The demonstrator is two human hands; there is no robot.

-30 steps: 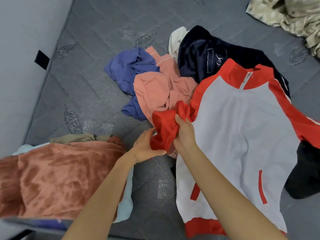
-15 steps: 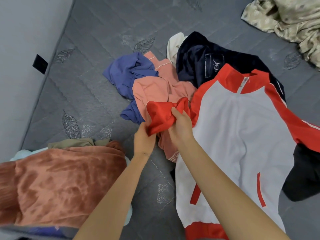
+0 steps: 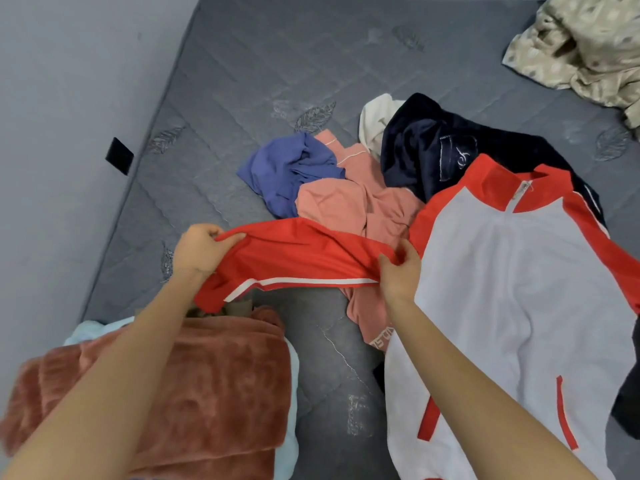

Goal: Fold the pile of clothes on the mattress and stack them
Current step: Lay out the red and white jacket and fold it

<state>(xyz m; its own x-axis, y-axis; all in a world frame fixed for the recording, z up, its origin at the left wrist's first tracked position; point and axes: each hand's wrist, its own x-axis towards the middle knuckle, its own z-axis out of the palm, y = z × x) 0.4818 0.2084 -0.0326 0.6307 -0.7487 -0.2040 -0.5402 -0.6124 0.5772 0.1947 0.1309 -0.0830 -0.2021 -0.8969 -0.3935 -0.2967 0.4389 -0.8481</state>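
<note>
Head: hands (left (image 3: 199, 252), right (image 3: 401, 275)) grip sleeve (image 3: 294, 258).

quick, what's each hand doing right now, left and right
Left hand: closed, holding the cuff end of the red sleeve.
Right hand: closed, pinching the same sleeve near the jacket shoulder.

Plain grey wall (image 3: 52, 133) beside dark quilted mattress (image 3: 277, 46)

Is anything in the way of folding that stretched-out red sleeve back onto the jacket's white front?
No loose garment lies on the white front. Only the person's own right forearm crosses it; the left hand and right hand both grip the red sleeve.
</note>
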